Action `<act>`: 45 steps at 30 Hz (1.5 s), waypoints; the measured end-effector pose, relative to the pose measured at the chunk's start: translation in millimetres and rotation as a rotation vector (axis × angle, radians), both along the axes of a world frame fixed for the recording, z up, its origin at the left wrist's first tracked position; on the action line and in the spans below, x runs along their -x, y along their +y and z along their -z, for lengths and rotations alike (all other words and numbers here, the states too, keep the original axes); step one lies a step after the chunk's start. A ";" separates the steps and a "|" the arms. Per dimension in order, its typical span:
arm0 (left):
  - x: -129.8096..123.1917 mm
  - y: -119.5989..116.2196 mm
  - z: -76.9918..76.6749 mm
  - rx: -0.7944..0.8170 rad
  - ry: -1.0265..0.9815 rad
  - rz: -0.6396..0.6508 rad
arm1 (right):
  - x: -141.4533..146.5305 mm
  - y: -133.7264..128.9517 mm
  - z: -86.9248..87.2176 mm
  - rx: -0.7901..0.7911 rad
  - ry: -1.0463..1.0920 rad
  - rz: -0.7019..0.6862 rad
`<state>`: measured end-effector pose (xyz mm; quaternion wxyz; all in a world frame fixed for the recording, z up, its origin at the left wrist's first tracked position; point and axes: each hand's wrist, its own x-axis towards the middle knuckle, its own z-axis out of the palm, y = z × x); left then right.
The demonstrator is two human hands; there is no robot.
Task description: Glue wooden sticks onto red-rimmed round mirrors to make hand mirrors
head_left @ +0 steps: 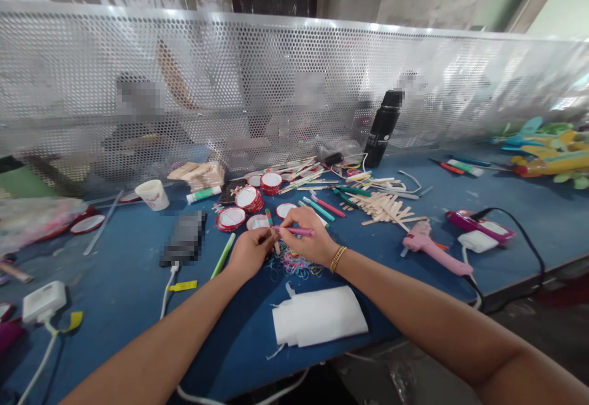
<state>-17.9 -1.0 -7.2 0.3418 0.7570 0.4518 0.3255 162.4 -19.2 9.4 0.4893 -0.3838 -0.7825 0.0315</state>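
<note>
My right hand (309, 234) is closed round a pink-purple marker (301, 231), its tip pointing left. Pinched in my left hand (252, 250) is a wooden craft stick (269, 215), with green and red bands on its upper end. The marker's tip meets the stick between my fingers, where the contact is partly hidden. Beneath both hands lies a tangle of coloured rubber bands or threads (297, 265). Round white discs with red rims (247, 199) are stacked just beyond. A light green marker (223, 256) rests left of my left hand.
A white cloth piece (319, 316) lies in front. To the right are loose craft sticks (384, 207), a pink glue gun (435, 248) and its cord. A phone (184, 239), paper cup (153, 195) and black bottle (383, 129) stand around, before a perforated metal screen (276, 43).
</note>
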 end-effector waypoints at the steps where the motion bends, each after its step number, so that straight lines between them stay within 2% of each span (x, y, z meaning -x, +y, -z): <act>1: 0.1 0.3 0.2 0.001 0.001 -0.002 | 0.0 0.2 -0.2 -0.003 0.000 0.012; 15: -0.6 -1.6 -2.9 -0.002 0.000 0.001 | -1.4 0.5 -1.3 -0.033 0.019 0.030; 45: -0.5 -0.6 -2.7 0.000 -0.021 0.025 | -1.5 -0.8 -4.8 0.009 0.013 0.022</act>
